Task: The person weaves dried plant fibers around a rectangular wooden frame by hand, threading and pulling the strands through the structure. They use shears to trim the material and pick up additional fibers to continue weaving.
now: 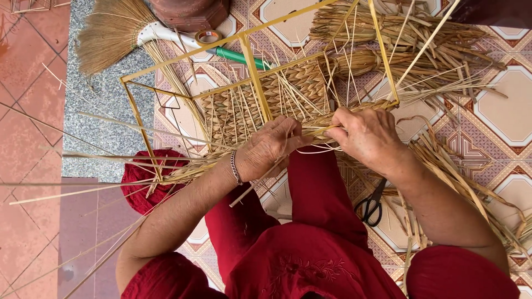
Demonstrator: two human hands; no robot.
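Our right hand has fingers curled tight, pinching dried straw strands against the lower bar of the yellow metal frame. Our left hand closes round the same bundle just beside it. The woven panel fills part of the frame, so we judge we're mid-weave; next comes a firm, even tuck. Scissors lie by the knee, broom beyond.
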